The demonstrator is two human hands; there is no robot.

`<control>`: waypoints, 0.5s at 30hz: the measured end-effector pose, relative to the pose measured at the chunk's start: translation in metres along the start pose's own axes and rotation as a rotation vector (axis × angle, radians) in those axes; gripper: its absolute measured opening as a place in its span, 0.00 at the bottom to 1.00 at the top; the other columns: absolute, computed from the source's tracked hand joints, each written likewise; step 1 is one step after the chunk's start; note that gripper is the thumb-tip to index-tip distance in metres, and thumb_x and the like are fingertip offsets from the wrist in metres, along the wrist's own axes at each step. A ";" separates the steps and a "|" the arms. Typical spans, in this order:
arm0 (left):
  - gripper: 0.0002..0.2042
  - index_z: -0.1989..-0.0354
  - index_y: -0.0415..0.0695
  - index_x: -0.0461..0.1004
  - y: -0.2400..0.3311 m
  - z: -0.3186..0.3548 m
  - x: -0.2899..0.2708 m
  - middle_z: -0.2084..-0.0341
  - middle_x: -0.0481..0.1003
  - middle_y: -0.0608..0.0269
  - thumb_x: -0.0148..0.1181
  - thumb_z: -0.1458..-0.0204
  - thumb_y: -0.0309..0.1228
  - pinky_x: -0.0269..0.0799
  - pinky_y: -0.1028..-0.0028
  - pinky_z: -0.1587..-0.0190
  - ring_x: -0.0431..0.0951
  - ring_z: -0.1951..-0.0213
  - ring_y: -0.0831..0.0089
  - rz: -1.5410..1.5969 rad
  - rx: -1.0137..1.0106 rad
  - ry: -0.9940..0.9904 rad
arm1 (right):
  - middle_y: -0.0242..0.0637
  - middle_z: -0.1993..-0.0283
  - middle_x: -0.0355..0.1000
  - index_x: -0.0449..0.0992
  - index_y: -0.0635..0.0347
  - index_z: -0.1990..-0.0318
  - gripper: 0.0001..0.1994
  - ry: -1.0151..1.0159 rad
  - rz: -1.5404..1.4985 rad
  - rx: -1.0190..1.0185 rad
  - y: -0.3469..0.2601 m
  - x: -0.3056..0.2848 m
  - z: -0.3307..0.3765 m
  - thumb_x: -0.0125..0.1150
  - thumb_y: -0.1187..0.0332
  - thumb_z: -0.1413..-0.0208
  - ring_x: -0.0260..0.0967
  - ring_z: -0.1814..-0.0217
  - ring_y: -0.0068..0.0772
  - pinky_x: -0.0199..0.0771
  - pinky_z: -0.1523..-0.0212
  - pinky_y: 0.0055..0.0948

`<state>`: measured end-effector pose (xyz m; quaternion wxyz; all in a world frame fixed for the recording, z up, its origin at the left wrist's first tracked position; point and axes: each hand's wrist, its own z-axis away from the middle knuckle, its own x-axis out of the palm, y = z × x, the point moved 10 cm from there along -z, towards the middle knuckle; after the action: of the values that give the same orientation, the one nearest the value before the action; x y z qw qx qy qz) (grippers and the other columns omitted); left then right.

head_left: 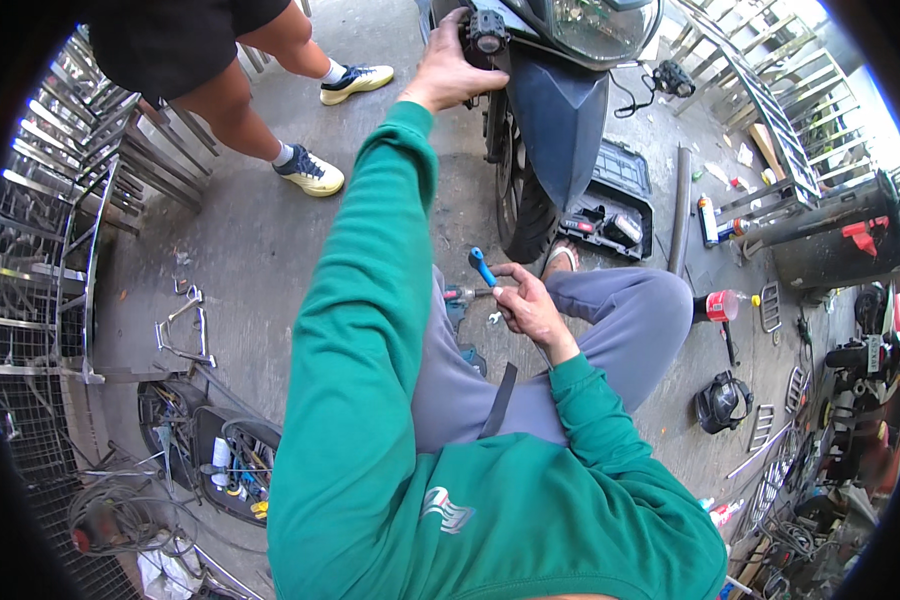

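Clasping lamp [488,38] in left grip [452,70], seemingly already on bike [560,130] alongside; holding tool [483,268] in right grip [535,312], not yet applied.

Grey floor [240,260]; metal bars [130,150] both sides; daylight [882,90] upper right.

Left fisheye, head-worn: view is taken from above the torso [540,520] and aimed steeply down and forward. Sleeves [360,320] are imaged nearest, floor [240,270] farther below. Motorbike [560,125] is cut by the top edge; metal railings [770,90] are bowed along the dark rim.
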<state>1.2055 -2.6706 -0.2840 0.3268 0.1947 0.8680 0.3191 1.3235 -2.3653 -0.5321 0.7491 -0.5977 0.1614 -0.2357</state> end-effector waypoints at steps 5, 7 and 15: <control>0.44 0.30 0.37 0.63 -0.097 0.065 0.009 0.42 0.75 0.41 0.71 0.56 0.45 0.69 0.64 0.34 0.77 0.40 0.52 -0.165 -0.468 -0.553 | 0.21 0.81 0.61 0.69 0.61 0.40 0.17 0.024 0.413 -0.051 0.008 0.013 -0.006 0.57 0.71 0.34 0.58 0.82 0.15 0.58 0.79 0.25; 0.35 0.35 0.41 0.72 -0.123 0.106 0.012 0.49 0.80 0.48 0.68 0.52 0.45 0.77 0.64 0.44 0.84 0.51 0.60 -0.175 -0.699 -0.790 | 0.27 0.81 0.64 0.70 0.62 0.41 0.17 0.002 0.556 0.100 0.012 0.021 -0.004 0.57 0.70 0.36 0.63 0.79 0.21 0.63 0.75 0.32; 0.30 0.39 0.42 0.77 -0.101 0.076 0.008 0.57 0.83 0.51 0.65 0.50 0.44 0.77 0.67 0.49 0.84 0.59 0.63 -0.135 -0.544 -0.614 | 0.52 0.66 0.79 0.70 0.60 0.41 0.23 -0.148 0.736 0.102 0.016 0.061 0.006 0.58 0.64 0.43 0.79 0.58 0.52 0.75 0.54 0.46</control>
<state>1.2393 -2.7068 -0.4003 0.6301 0.1302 0.6250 0.4419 1.3803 -2.3914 -0.5439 0.8221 -0.4770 0.2988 0.0852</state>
